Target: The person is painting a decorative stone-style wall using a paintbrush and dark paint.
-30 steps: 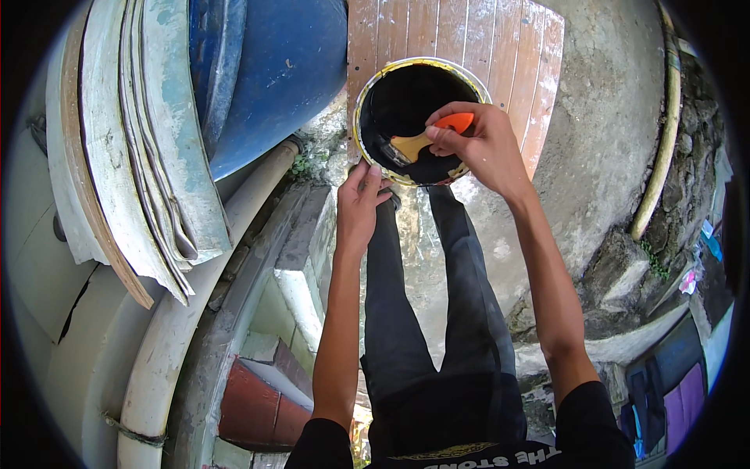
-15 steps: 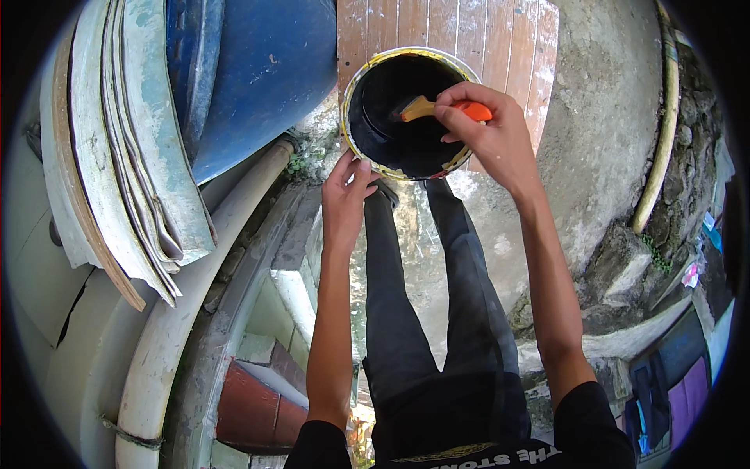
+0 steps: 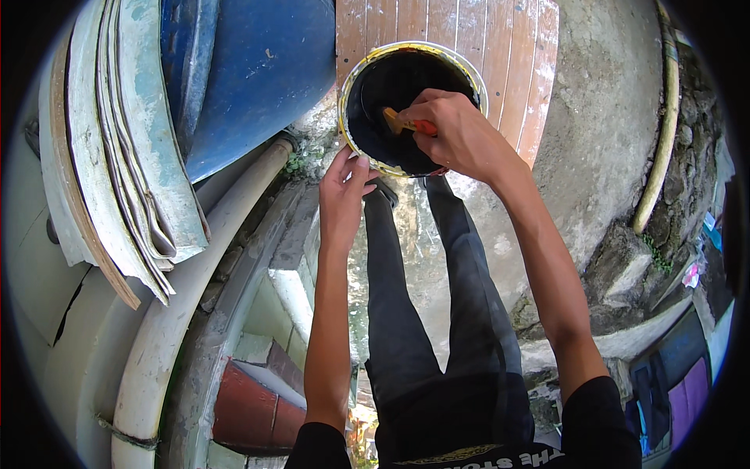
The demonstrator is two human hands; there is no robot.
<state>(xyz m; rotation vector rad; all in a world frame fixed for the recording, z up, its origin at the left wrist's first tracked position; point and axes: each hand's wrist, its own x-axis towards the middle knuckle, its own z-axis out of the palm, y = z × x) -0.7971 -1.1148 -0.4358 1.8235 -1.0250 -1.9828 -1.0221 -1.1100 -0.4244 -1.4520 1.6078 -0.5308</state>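
Paintbrush with an orange handle and a yellowish section near its head (image 3: pixel 393 121) was inside the bucket, head toward the left, bristles too lost in the dark to make out. Going left to right: first came a stack of pale, weathered, curved sheets (image 3: pixel 144 148), then a long off-white pipe (image 3: pixel 160 344) running up at a slant beside it. Next was a dark red angular block (image 3: pixel 254 410) low down, and a big blue rounded container (image 3: pixel 269 86) up top.

Then the bare left hand (image 3: pixel 344 187), up against the lower left edge of a round bucket with a black inside and a yellow-and-white, paint-crusted rim (image 3: pixel 414 46). Its fingers were loosely curled there, but I couldn't tell if they really had a grip on it. The right hand (image 3: pixel 461 137) was over the bucket's right side, fingers pinched in close around the orange handle. Behind the bucket was a brown slatted wooden desk with worn white streaks (image 3: pixel 512 74). Past that was rough grey concrete ground (image 3: pixel 598 117), then a pale yellowish pole (image 3: pixel 664 148) at the far right.
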